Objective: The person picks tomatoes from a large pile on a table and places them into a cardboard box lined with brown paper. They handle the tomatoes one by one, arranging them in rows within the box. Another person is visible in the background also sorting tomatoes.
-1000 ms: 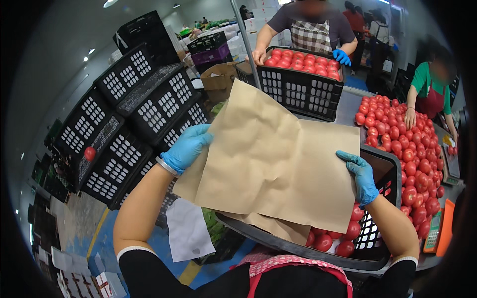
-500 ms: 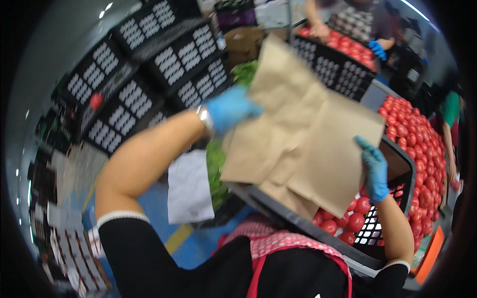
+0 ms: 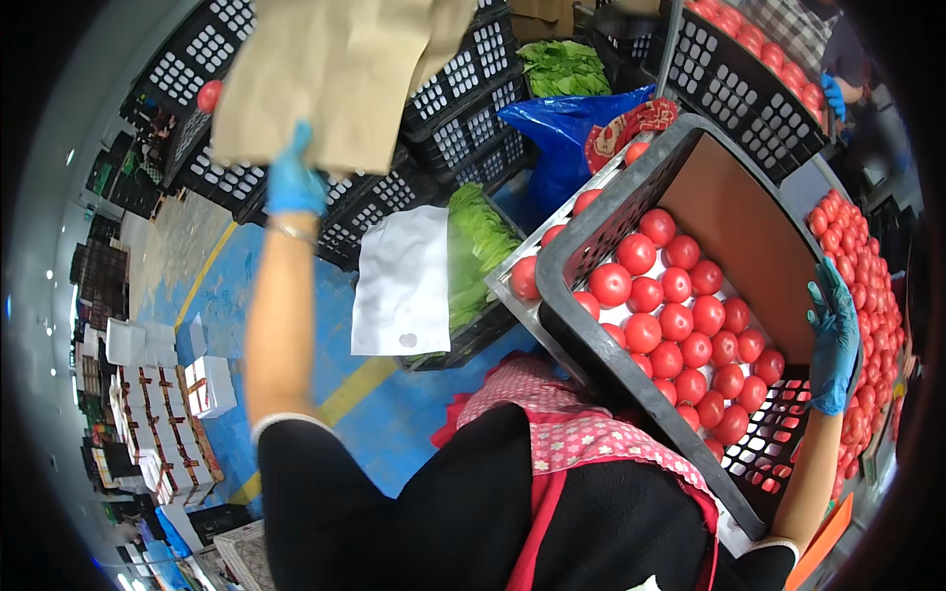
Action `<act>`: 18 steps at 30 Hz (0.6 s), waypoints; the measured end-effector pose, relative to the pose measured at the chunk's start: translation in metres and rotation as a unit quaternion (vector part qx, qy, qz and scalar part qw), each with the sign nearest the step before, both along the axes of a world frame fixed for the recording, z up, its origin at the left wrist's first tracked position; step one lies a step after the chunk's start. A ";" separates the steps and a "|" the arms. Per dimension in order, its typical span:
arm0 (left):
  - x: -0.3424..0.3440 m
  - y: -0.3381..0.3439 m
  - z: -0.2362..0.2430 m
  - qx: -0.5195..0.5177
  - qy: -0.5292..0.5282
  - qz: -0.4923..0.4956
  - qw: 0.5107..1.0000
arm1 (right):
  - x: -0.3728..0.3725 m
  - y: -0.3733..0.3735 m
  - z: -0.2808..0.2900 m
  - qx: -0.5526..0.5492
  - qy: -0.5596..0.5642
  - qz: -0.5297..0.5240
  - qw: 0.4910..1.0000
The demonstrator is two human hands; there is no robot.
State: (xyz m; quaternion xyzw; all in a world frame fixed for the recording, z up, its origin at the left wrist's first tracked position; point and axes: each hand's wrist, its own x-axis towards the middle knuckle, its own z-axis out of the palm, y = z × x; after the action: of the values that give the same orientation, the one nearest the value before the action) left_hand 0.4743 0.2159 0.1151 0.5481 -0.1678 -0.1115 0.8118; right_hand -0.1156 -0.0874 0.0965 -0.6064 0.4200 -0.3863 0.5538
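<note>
Grasping brown paper [image 3: 325, 79], far left, in the left hand [image 3: 296, 179], with right hand [image 3: 836, 340] spread loosely at the right rim of the tomato crate [image 3: 680, 455], seemingly mid-transfer, next needing somewhere to let go.

Before you, a metal table [image 3: 514, 303] bears the black crate [image 3: 601, 222], a few loose tomatoes [image 3: 523, 279] along its left side, and a broad tomato heap [image 3: 869, 295] to your right, beyond the crate.
</note>
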 end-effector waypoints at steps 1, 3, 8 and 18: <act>-0.002 0.013 -0.044 -0.041 0.069 0.033 0.996 | -0.001 -0.004 -0.001 0.011 0.009 0.017 1.000; 0.031 0.065 -0.170 -0.096 0.173 0.040 0.979 | 0.005 -0.004 -0.003 0.030 -0.002 0.032 0.999; -0.010 0.140 -0.419 0.049 0.469 0.085 0.878 | -0.013 -0.005 -0.002 0.045 -0.003 -0.012 0.999; 0.052 0.085 -0.235 0.745 0.076 -0.210 0.628 | -0.030 -0.006 0.004 0.035 -0.026 -0.054 0.998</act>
State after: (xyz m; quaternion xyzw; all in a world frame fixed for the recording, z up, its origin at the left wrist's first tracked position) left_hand 0.5268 0.3011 -0.1198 0.9057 -0.0757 -0.4071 0.0911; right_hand -0.1459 -0.0931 0.1008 -0.5531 0.4509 -0.4162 0.5635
